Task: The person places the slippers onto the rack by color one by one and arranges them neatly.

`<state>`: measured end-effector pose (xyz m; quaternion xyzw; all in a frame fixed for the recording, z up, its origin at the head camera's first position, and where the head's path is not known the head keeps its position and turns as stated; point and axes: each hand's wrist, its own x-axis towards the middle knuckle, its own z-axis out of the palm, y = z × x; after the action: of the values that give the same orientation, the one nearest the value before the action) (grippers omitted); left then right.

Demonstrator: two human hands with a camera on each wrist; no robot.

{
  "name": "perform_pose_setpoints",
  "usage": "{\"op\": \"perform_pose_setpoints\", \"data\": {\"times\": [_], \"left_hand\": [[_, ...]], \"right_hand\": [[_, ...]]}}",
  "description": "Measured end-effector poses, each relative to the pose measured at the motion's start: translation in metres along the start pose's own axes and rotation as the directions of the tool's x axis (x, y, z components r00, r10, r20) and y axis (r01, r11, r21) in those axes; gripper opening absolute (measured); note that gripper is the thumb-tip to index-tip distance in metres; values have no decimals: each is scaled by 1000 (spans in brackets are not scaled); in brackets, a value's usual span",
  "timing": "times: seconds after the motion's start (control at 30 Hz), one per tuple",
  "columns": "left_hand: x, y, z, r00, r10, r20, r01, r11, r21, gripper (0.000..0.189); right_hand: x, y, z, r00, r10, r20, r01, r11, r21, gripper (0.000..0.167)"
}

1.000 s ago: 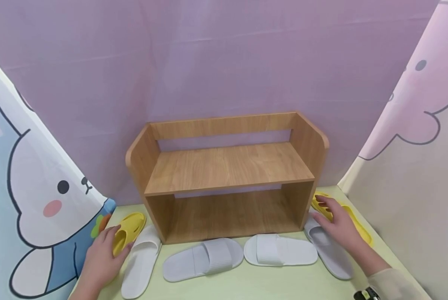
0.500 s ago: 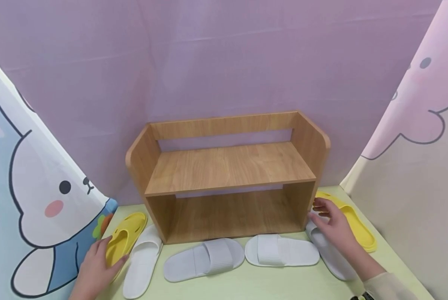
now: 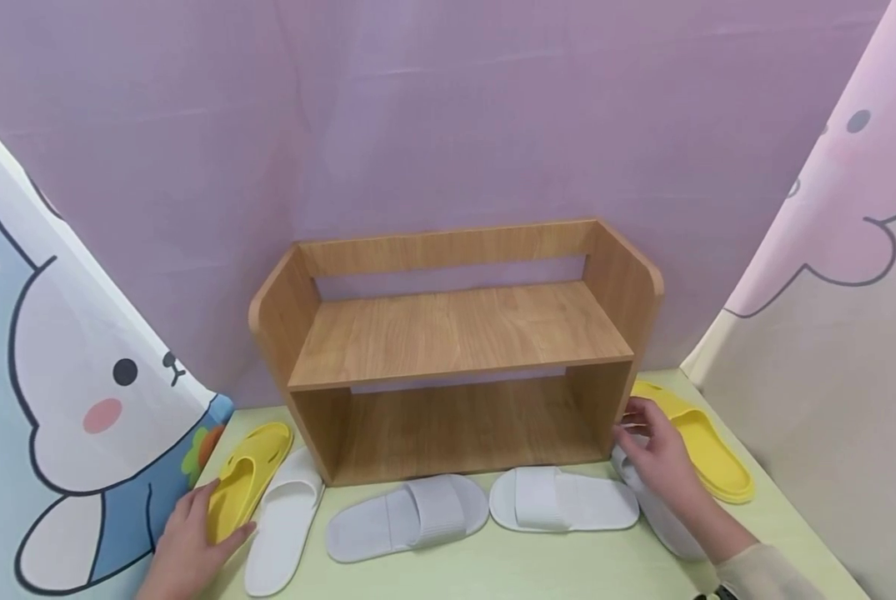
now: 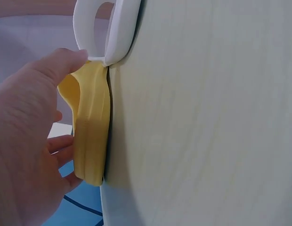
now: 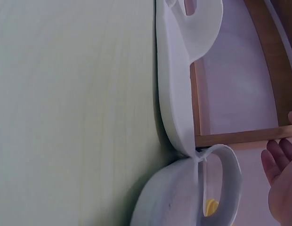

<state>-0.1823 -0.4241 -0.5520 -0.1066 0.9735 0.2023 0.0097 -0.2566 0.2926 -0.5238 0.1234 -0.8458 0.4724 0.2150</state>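
Observation:
My left hand (image 3: 187, 542) is at the heel end of the left yellow clog (image 3: 262, 454), thumb on one side and fingers on the other, spread rather than clasped. In the left wrist view its fingertips lie close against the clog (image 4: 92, 127); whether they press it is unclear. Beside it lies a white slipper (image 3: 284, 529). Above the right grey slipper (image 3: 668, 525), my right hand (image 3: 659, 454) has loosely bent fingers close to the right side panel of the wooden shelf (image 3: 455, 329). They hold nothing visible. Behind that hand is the right yellow clog (image 3: 706, 450), partly hidden.
A grey slipper (image 3: 376, 525) and a white slipper (image 3: 598, 504) lie crosswise before the shelf, on the pale green surface (image 3: 515, 571). A purple backdrop (image 3: 448, 117) hangs behind. Cartoon-printed cloth (image 3: 80, 358) flanks the left, and another printed cloth (image 3: 830, 358) the right.
My left hand has drawn back from over the left clog toward its heel. My right hand has shifted slightly left and down, off the right yellow clog, baring more of it. The slippers stay put.

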Motion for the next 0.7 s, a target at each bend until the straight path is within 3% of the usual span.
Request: {"op": "perform_pose_setpoints", "data": {"times": [0.3, 0.53, 0.7], "left_hand": [[-1, -12, -1, 997, 18, 73, -17, 1000, -13, 143], [-2, -25, 4, 976, -117, 186, 131, 989, -67, 159], [-4, -31, 3, 965, -156, 210, 180, 978, -104, 161]], "right_hand": [[1, 0, 7, 1000, -5, -17, 4, 1000, -10, 51], [3, 2, 14, 999, 11, -35, -13, 999, -43, 53], [3, 2, 15, 999, 30, -38, -32, 996, -78, 56]]}}
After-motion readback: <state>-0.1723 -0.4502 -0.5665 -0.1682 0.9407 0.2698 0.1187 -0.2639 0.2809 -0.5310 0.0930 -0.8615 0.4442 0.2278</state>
